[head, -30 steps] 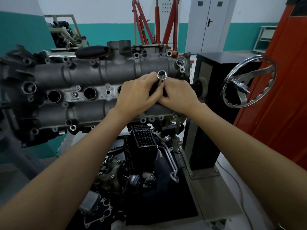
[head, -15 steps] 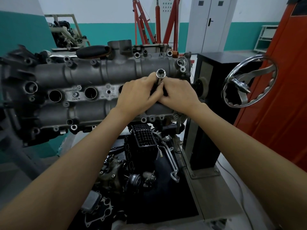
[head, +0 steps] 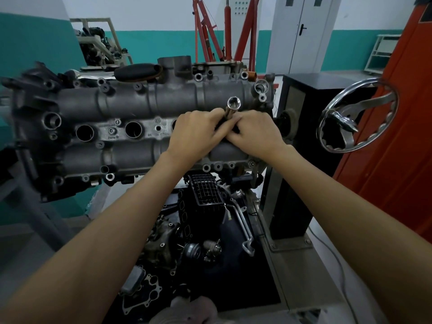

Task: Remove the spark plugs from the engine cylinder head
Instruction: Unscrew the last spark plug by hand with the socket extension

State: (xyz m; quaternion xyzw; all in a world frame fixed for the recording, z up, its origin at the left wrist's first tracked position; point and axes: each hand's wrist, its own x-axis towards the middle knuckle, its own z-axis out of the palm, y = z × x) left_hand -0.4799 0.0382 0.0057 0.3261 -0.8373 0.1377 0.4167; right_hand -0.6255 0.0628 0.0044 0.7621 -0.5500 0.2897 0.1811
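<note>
The grey cylinder head (head: 131,106) is mounted on a stand, its face turned toward me. Two open spark plug wells (head: 85,132) (head: 133,129) show on its middle strip. A shiny socket tube (head: 232,108) sticks out of a well at the right end, its hollow end up. My left hand (head: 196,134) and my right hand (head: 254,134) meet around the tube's lower part, fingers curled on it. The well under my hands is hidden, and no spark plug is visible.
A chrome handwheel (head: 357,118) on the black stand column (head: 301,141) sits right of my hands. An orange cabinet (head: 402,136) fills the far right. Loose engine parts, among them a black intake manifold (head: 205,202), lie on the tray below. A red hoist stands behind.
The socket tube has shifted slightly up and left in my hands over the second. Both hands stay closed round it at the same well.
</note>
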